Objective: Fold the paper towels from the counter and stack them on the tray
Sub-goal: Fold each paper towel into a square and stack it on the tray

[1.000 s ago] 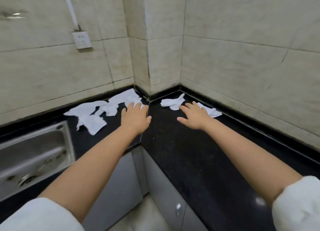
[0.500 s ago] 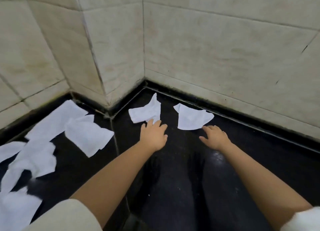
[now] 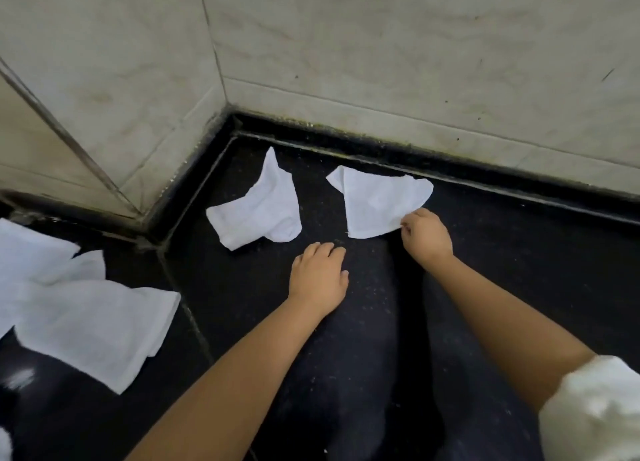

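Two crumpled white paper towels lie on the black counter (image 3: 346,339) near the wall corner. My right hand (image 3: 426,236) pinches the near right corner of the right paper towel (image 3: 377,201), fingers curled on its edge. My left hand (image 3: 318,275) hovers palm down just in front of the left paper towel (image 3: 258,214), fingers loosely bent, touching no towel. Several more white towels (image 3: 86,315) lie spread on the counter at the left. No tray is in view.
Beige tiled walls (image 3: 381,62) meet in a corner right behind the two towels, with a raised black lip (image 3: 450,175) along the counter's back edge. A seam (image 3: 187,308) runs across the counter between the left towels and my arms.
The view has moved closer and lower onto the corner. My right hand went from resting beside the right towel to pinching its corner. My left hand drew back slightly from the left towel.
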A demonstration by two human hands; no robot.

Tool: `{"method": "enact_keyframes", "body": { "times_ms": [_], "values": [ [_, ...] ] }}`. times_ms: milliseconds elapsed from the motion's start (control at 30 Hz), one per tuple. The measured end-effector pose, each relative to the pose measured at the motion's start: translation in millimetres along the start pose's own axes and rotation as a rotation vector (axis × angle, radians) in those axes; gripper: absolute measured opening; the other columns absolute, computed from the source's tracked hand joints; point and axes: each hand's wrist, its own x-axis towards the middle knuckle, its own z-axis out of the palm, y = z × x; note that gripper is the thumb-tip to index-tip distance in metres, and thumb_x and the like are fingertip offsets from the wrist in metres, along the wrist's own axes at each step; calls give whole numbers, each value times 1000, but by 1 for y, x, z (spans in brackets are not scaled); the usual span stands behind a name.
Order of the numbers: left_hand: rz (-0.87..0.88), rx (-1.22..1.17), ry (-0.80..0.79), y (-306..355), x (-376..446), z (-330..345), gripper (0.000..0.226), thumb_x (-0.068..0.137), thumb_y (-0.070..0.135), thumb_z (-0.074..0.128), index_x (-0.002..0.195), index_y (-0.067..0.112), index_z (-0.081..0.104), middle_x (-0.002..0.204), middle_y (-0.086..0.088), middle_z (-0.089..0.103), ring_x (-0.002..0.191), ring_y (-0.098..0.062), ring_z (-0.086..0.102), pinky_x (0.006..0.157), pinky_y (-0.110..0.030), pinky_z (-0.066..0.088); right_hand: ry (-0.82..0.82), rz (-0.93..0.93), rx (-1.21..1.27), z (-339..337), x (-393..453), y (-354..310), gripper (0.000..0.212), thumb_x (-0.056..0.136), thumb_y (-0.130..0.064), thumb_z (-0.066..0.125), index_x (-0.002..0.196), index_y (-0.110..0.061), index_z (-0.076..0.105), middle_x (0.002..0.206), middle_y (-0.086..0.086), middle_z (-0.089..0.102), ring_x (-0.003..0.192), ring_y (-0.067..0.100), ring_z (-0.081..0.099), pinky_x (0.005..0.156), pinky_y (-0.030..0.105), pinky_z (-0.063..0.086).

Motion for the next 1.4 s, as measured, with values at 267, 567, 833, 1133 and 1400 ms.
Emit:
{"method": "enact_keyframes", "body": {
  "times_ms": [267,567,833,1133,1400],
  "values": [
    [110,-92,368,26,16,34,34,73,31,69,105,18,68,111,-5,67,106,-21,58,82,-36,52,-90,-274,216,-25,-62,2,10,82,-5,60,85,2,66,87,16,67,86,31,58,77,30,42],
    [339,-69,274,48,-24,41,36,78,44,45,71,18,69,74,8,69,69,-13,66,67,-25,51,-192,-106,384,-48,-103,22,12,87,-13,56,88,-4,63,77,6,62,72,18,56,68,29,45],
    [182,36,236,68,-59,46,21,75,29,61,58,16,65,56,5,61,51,-15,58,48,-25,43,-281,-193,330,-47,-132,23,14,87,-14,54,90,-5,64,74,4,58,70,18,52,69,33,46],
    [399,93,413,47,-72,6,36,84,26,47,56,8,62,50,-2,57,45,-19,53,43,-28,43,-44,-286,-85,-45,-134,45,25,36,-4,79,42,-11,56,46,1,52,39,20,50,39,23,27],
    [248,10,438,79,-17,-74,44,95,29,32,77,2,61,71,-15,60,68,-31,58,60,-38,46,254,-46,72,-131,-86,73,10,79,-8,54,83,-1,60,84,22,66,83,40,59,69,41,44]
  ]
}}
